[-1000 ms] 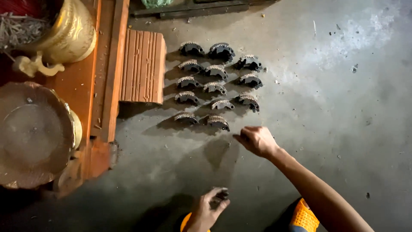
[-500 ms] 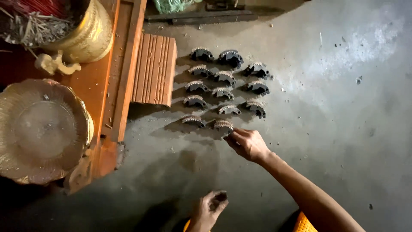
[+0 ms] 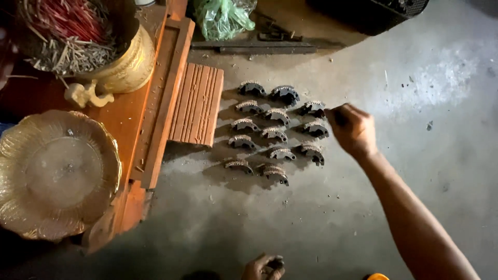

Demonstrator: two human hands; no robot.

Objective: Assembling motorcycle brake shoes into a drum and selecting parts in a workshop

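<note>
My right arm reaches far forward, bare forearm stretched out, right hand [image 3: 353,128] curled into a loose fist, knuckles up. My left hand [image 3: 264,267] sits low near me, fingers curled inward.

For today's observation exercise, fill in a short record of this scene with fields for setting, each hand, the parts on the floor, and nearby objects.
setting: grey concrete floor, seen from above
right hand: closed, at the right edge of the rows
left hand: curled, low in the picture; contents unclear
parts: dark curved metal pieces in three rows
nearby: ribbed brick, golden dish, brass urn
</note>
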